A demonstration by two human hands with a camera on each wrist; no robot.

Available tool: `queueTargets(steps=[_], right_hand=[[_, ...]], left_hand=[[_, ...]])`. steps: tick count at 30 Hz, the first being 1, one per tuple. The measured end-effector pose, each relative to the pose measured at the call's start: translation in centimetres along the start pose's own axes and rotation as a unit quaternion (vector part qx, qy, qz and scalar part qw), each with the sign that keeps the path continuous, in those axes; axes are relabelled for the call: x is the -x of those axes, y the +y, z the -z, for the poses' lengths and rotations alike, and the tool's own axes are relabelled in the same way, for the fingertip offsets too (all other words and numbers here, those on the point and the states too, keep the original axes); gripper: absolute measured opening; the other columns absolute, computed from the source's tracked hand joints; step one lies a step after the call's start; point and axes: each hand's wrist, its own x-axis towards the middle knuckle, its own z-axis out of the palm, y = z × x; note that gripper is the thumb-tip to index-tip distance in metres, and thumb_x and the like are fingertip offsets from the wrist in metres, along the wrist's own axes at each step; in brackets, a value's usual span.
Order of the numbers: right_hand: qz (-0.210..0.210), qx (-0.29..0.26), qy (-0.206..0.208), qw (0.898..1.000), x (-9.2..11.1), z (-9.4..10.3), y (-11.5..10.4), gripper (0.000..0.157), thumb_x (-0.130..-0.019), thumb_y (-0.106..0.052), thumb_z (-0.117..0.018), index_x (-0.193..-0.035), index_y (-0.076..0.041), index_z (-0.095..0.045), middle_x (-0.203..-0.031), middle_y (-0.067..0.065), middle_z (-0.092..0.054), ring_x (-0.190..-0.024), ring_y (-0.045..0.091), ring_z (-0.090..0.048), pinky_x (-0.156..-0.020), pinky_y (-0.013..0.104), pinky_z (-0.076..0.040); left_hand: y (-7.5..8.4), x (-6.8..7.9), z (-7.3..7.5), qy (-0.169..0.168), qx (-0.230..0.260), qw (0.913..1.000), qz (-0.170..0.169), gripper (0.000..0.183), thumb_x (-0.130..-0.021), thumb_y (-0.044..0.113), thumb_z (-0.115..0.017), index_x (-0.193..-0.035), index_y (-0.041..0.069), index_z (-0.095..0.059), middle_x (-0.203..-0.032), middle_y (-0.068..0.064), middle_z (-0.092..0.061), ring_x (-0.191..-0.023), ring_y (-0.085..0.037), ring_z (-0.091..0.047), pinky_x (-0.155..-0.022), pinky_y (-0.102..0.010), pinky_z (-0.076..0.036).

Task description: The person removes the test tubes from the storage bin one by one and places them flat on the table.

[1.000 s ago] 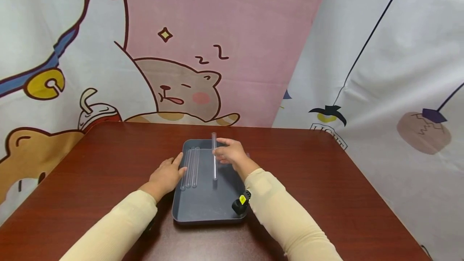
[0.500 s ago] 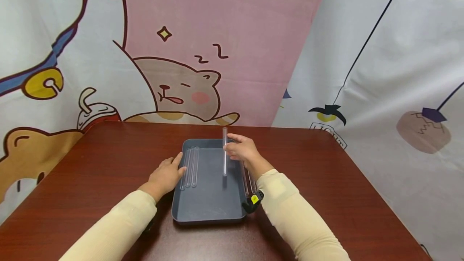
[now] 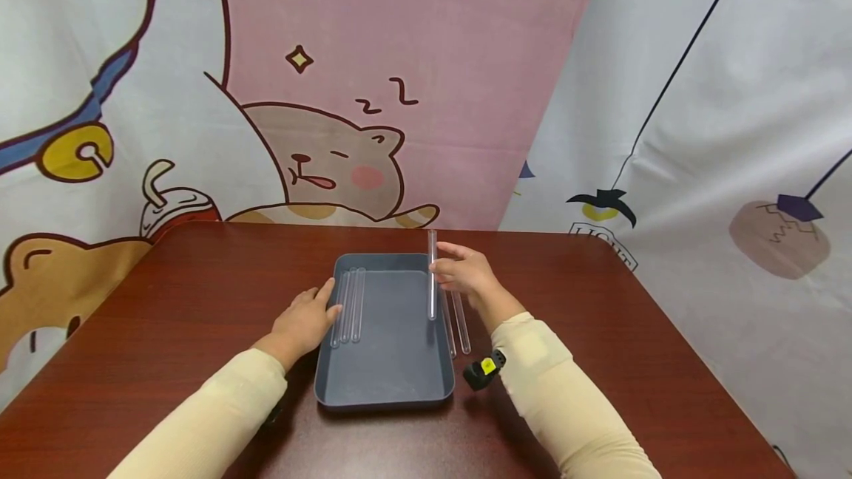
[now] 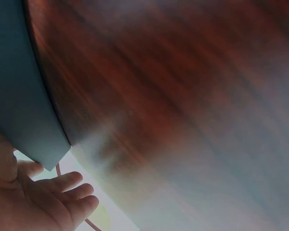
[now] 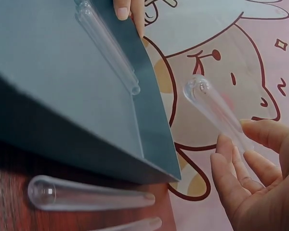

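In the head view my right hand pinches a clear test tube near its upper part, upright over the right rim of a grey tray. The right wrist view shows the held tube between thumb and fingers, its rounded end toward the camera. My left hand rests at the tray's left rim, fingers fairly straight. Inside the tray, along its left side, lie several clear test tubes side by side. On the table just right of the tray lie two more tubes, partly hidden at their far ends.
The dark red wooden table extends on both sides of the tray. A printed cartoon cloth hangs behind its far edge. A black device with a yellow mark is worn at my right wrist.
My right hand has carried the upright tube from above the middle of the tray rightward to its right rim. The two tubes beside the tray have come into view. My left hand stays put.
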Motion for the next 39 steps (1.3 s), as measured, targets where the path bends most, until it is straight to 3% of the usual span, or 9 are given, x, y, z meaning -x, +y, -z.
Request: queueTargets(steps=[5,16,26,32,39], right_hand=[[-0.004,-0.005,0.004,1.000,0.0,0.9,0.1,0.052,-0.084,-0.004,-0.069,-0.135,-0.009,-0.056,-0.097,0.009,-0.072,-0.068,0.012,-0.066,-0.077,0.036,-0.057],[-0.013,0.002,0.014,1.000,0.2,2.7,0.6,0.054,-0.086,-0.004,-0.066,-0.137,-0.010,-0.054,-0.092,0.004,-0.071,-0.068,0.011,-0.065,-0.092,0.048,-0.051],[-0.011,0.010,0.021,1.000,0.2,4.4,1.7,0.054,-0.087,-0.004,-0.065,-0.139,-0.007,-0.051,-0.094,0.006,-0.072,-0.071,0.010,-0.067,-0.082,0.039,-0.056],[-0.016,0.024,0.030,0.999,0.2,5.2,2.3,0.054,-0.088,-0.005,-0.065,-0.139,-0.007,-0.051,-0.097,0.009,-0.072,-0.071,0.011,-0.067,-0.090,0.047,-0.052],[-0.029,0.049,0.027,0.998,0.0,5.8,3.0,0.053,-0.089,-0.006,-0.065,-0.140,-0.006,-0.050,-0.094,0.008,-0.073,-0.072,0.011,-0.067,-0.085,0.043,-0.055]], left_hand=[[0.0,-0.1,0.0,0.001,-0.003,1.0000,-0.002,0.064,-0.102,0.031,-0.046,-0.154,0.005,-0.019,-0.146,-0.033,-0.034,-0.137,-0.048,-0.029,-0.105,-0.061,-0.032],[-0.2,-0.2,-0.2,0.004,-0.008,1.0000,-0.003,0.064,-0.102,0.031,-0.045,-0.154,0.005,-0.020,-0.146,-0.033,-0.033,-0.137,-0.047,-0.030,-0.106,-0.061,-0.031],[-0.2,-0.2,-0.2,0.001,-0.006,1.0000,-0.001,0.064,-0.102,0.032,-0.045,-0.154,0.005,-0.019,-0.147,-0.032,-0.033,-0.137,-0.047,-0.029,-0.106,-0.061,-0.031],[-0.1,-0.3,-0.3,0.002,-0.007,1.0000,-0.001,0.064,-0.102,0.031,-0.046,-0.154,0.005,-0.019,-0.147,-0.032,-0.033,-0.137,-0.047,-0.029,-0.106,-0.061,-0.031],[-0.2,-0.3,-0.3,0.001,-0.006,1.0000,0.001,0.064,-0.102,0.032,-0.046,-0.154,0.005,-0.019,-0.147,-0.032,-0.033,-0.137,-0.047,-0.029,-0.106,-0.061,-0.031]])
